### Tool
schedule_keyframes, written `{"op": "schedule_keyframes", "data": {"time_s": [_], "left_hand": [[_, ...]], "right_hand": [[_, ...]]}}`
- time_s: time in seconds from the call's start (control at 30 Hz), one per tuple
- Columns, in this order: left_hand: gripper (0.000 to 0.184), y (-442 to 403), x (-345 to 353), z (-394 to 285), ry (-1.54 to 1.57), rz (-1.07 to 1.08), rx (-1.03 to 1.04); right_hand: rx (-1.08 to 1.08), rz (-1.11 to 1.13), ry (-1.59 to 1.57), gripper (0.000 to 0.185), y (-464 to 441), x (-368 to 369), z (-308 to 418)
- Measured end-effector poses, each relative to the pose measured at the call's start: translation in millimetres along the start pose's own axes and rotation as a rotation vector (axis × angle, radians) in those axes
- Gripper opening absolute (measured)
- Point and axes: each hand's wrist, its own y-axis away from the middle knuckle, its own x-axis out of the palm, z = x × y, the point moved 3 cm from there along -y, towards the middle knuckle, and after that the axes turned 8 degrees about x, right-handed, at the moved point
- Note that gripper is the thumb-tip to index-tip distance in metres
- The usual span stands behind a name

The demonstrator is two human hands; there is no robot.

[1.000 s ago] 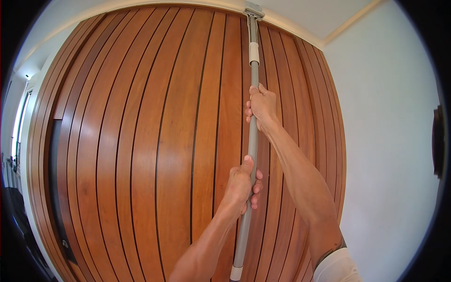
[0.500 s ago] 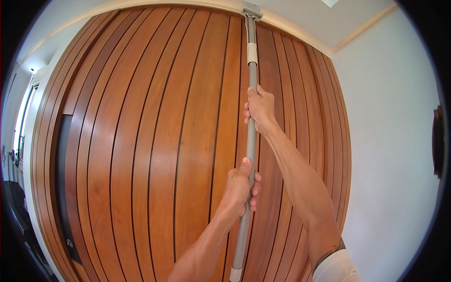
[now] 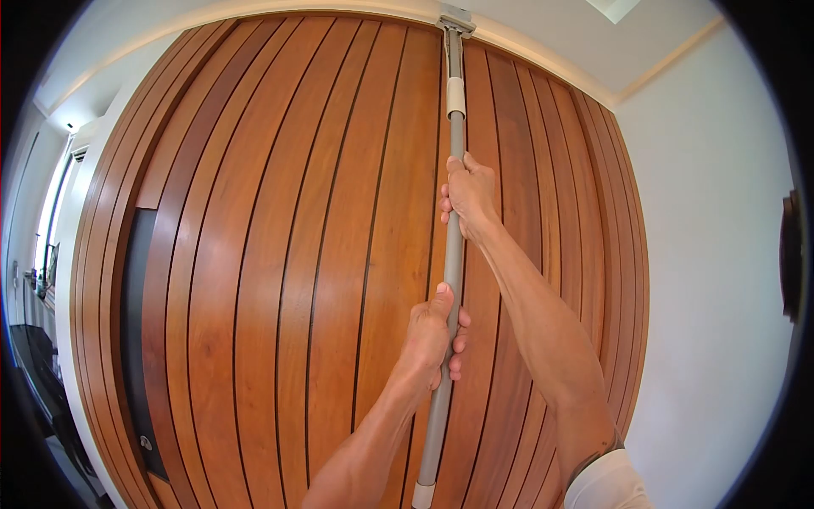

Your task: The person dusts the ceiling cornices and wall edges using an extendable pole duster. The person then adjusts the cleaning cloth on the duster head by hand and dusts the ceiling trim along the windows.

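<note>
A long grey-handled mop (image 3: 454,254) runs nearly upright through the middle of the view. Higher up the handle, my right hand (image 3: 469,193) is wrapped around it, thumb pointing upward. My left hand (image 3: 431,332) grips lower down, its fingers curled around the far side. At the top, the flat mop head (image 3: 456,25) is over the pale ledge above the wood; whether it touches cannot be made out. White sleeves circle the handle near the head and at the bottom of the view.
Curved-looking vertical wood panelling (image 3: 254,254) fills the background, with a dark recessed strip (image 3: 140,339) at its left. A pale wall (image 3: 712,254) stands at right, bearing a dark object (image 3: 790,254). Black furniture (image 3: 42,365) and a bright window (image 3: 52,199) appear far left.
The panelling has shifted right and slightly down in view, while both hands and the mop keep nearly the same place. Against the panels, the mop is farther left. Both grips are unchanged.
</note>
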Motion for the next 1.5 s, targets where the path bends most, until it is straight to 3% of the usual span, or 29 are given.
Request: {"op": "schedule_keyframes", "data": {"time_s": [0.47,0.57,0.63,0.77,0.87,0.93,1.07,1.17,1.23,1.37,1.4,1.43,1.5], "left_hand": [[0.054,6,7,-2,-0.01,-0.036,0.042],[0.051,16,10,-4,-0.1,-0.177,0.134],[0.047,16,10,-5,-0.635,-0.278,0.425],[0.045,22,7,-8,-0.624,-0.279,0.47],[0.044,19,5,-7,-0.654,-0.274,0.455],[0.043,18,4,-12,-0.635,-0.285,0.418],[0.043,18,4,-22,-0.584,-0.278,0.352],[0.037,18,7,-20,-0.659,-0.278,0.357],[0.036,19,6,-24,-0.733,-0.294,0.284],[0.033,30,7,-31,-0.834,-0.38,0.209],[0.033,28,2,-29,-0.873,-0.394,0.231],[0.033,25,-6,-25,-1.017,-0.434,0.328],[0.036,31,0,-30,-1.22,-0.504,0.518]], "right_hand": [[-0.001,0.038,-0.01,0.018,0,1,1],[0.001,0.029,-0.015,0.018,4,1,0],[0.015,0.032,-0.016,0.017,9,2,3],[0.064,0.089,-0.121,0.021,9,-3,-1],[0.151,0.249,-0.41,0.021,-10,-1,-19],[0.086,0.41,-0.643,0.022,-16,5,-14],[0.112,0.486,-0.718,0.017,-48,8,-24],[0.212,0.871,-0.932,0.008,-70,12,-41],[0.122,0.634,-0.736,0.022,-60,15,-37],[-0.028,0.555,-0.868,0.021,-46,30,-41],[0.014,0.49,-0.844,0.013,-37,33,-40],[0.041,0.426,-0.817,0.017,-30,32,-33],[0.027,0.434,-0.833,0.008,-23,35,-28]]}}
